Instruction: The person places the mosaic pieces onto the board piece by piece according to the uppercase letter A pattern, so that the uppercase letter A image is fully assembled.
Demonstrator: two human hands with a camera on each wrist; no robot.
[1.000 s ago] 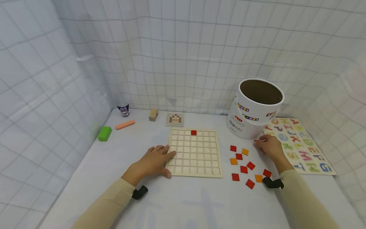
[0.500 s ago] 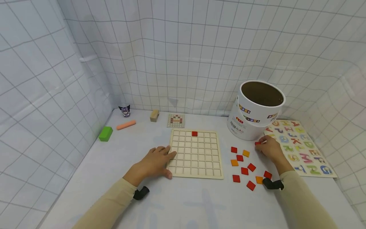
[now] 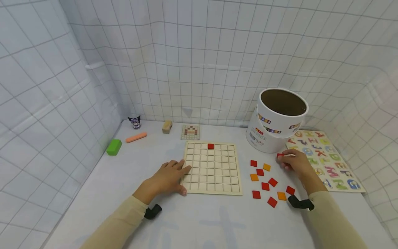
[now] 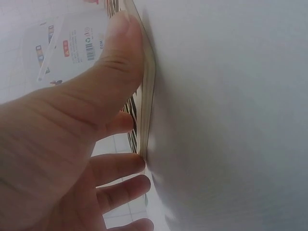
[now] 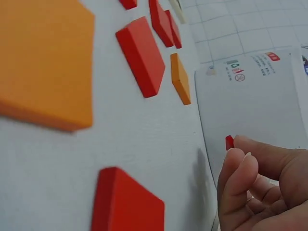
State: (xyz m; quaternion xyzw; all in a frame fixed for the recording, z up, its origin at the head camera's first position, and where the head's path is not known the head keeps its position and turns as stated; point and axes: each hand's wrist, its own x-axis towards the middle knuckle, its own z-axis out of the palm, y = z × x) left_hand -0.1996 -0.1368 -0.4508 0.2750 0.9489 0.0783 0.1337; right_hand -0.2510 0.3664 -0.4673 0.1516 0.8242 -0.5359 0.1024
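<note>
My left hand (image 3: 168, 178) rests with spread, straight fingers on the left edge of a pale wooden grid board (image 3: 217, 191). In the left wrist view, the thumb (image 4: 122, 53) lies against the board's side. One red tile (image 3: 210, 146) sits in a top-row cell. Near the foot of the white bucket (image 3: 259, 136), my right hand (image 3: 295, 163) pinches another red tile (image 5: 229, 142) between thumb and fingers, partly hidden by them. Several loose red tiles (image 3: 265, 186) and orange tiles (image 3: 254, 177) lie flat between the board and the right hand.
An alphabet board (image 3: 335, 159) lies at the right, partly behind the bucket and right hand. Toward the back left are a small pattern card (image 3: 190, 132), a wooden block (image 3: 167, 127), an orange stick (image 3: 136, 137), a green block (image 3: 114, 147) and a small figurine (image 3: 135, 122).
The right hand has turned slightly and lifts a little, still pinching the red tile near the bucket. The left hand stays on the board's edge.
</note>
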